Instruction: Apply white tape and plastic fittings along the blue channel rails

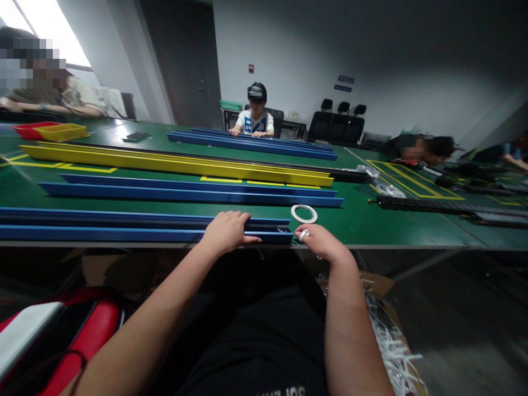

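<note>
A long blue channel profile [124, 233] lies along the near edge of the green table. Over its right part, my left hand [227, 231] is closed, thumb on the near wall and fingers across the top. My right hand [322, 239] is at the channel's right end, its fingers pinched together. A small white piece [304, 234] shows at those fingers; I cannot tell whether it is a ring or a strip. A thin pale loop is visible inside the channel's end. Just behind my right hand lies a roll of white tape [304, 214], flat on the table.
Beyond are more blue channels [198, 193], a yellow channel [177, 165] and red and yellow trays [64, 131]. Black strips [449, 208] lie at the right. A box of white paper strips [388, 335] stands below. A person [256, 118] sits opposite; others sit at both sides.
</note>
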Available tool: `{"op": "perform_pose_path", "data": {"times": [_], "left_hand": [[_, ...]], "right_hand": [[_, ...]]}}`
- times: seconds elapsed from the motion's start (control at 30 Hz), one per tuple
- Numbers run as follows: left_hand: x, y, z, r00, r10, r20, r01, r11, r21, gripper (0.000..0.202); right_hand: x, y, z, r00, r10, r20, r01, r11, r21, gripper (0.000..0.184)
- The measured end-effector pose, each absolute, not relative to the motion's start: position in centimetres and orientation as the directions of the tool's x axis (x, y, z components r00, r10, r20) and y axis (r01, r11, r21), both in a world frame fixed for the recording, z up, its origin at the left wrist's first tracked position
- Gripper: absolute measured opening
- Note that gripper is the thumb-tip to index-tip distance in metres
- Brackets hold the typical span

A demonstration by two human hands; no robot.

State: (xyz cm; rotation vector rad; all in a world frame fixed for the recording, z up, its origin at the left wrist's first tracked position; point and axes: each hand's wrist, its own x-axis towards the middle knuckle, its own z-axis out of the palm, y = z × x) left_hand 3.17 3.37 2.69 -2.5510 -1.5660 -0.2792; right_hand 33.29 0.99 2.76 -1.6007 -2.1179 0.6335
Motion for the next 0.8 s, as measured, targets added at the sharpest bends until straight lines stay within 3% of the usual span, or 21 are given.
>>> {"op": "perform_pose_path", "data": {"times": [0.2, 0.5, 0.8], "left_hand": [[3.2, 3.2, 2.8, 0.426, 0.876, 0.227, 0.900, -0.435, -0.014, 0.079], [3.1, 3.4, 2.3, 0.449, 0.848, 0.282, 0.889, -0.456, -0.046, 0.076], [2.9, 3.4, 2.0, 0.458, 0.834, 0.307, 0.883, -0.467, -0.049, 0.078]], "right_hand": [[33.3, 1.2, 1.8, -0.263, 0.964, -0.022, 0.784, 0.201, -0.588, 0.015], [33.0, 1.5, 1.9, -0.182, 0.983, -0.022, 0.911, 0.160, -0.380, 0.013], [32.8, 1.9, 2.5, -0.108, 0.961, 0.255, 0.783, 0.240, -0.573, 0.013]]}}
